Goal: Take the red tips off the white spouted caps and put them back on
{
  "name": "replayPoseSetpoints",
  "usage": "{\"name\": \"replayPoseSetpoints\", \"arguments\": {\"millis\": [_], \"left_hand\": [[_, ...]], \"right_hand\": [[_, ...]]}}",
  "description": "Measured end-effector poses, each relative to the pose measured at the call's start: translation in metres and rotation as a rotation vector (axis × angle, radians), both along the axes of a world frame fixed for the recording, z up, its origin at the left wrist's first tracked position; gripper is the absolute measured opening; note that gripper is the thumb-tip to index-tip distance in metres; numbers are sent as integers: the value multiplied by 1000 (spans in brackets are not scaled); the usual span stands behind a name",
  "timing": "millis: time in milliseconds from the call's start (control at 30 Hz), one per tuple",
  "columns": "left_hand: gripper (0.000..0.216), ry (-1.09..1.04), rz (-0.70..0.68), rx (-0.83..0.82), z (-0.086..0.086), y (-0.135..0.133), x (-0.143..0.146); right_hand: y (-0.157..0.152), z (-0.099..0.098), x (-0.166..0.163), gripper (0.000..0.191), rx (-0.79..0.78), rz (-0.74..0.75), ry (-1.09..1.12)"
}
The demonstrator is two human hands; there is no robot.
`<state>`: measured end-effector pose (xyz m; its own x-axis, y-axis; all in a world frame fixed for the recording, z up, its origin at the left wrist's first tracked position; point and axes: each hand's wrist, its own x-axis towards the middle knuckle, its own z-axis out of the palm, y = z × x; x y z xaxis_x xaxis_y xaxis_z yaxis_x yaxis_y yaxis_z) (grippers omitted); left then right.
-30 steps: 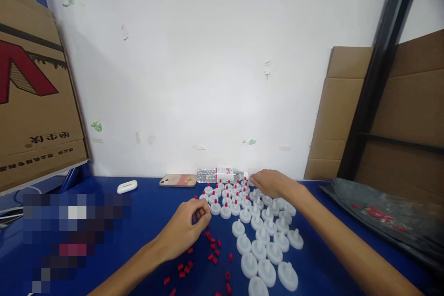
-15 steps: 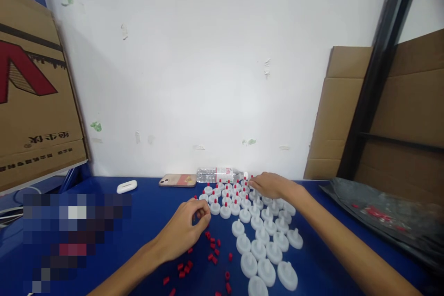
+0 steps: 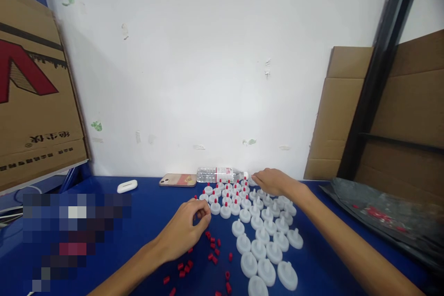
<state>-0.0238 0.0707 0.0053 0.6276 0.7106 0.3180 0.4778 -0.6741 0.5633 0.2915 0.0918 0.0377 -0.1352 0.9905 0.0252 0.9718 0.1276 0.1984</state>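
Note:
Several white round caps stand in rows on the blue table; the far ones carry small red tips, the near ones have bare white stems. Loose red tips lie scattered beside them. My left hand rests curled on the table by the loose red tips, fingers pinched on something too small to make out. My right hand reaches over the far rows, fingers pressed together at the back row next to a lying water bottle; what they hold is hidden.
A phone and a white earbud case lie near the white wall. A large cardboard box stands at the left. Flattened cardboard and a black post lean at the right, above a dark plastic bag holding red tips.
My right hand dipped onto the back caps, then lifted slightly and shifted back toward the bottle. My left hand has barely moved.

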Motion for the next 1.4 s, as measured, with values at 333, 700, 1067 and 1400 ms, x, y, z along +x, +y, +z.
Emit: {"name": "replayPoseSetpoints", "arguments": {"millis": [333, 700, 1067, 1400], "left_hand": [[20, 102, 162, 187, -12, 11, -2], [22, 125, 174, 192, -15, 14, -4], [23, 124, 175, 200, -16, 13, -4], [23, 139, 181, 201, -16, 13, -5]], "right_hand": [[3, -5, 1, 53, -38, 37, 75], [-1, 4, -1, 55, 56, 13, 88], [6, -9, 4, 68, 1, 2, 83], [3, -1, 1, 63, 111, -35, 99]]}}
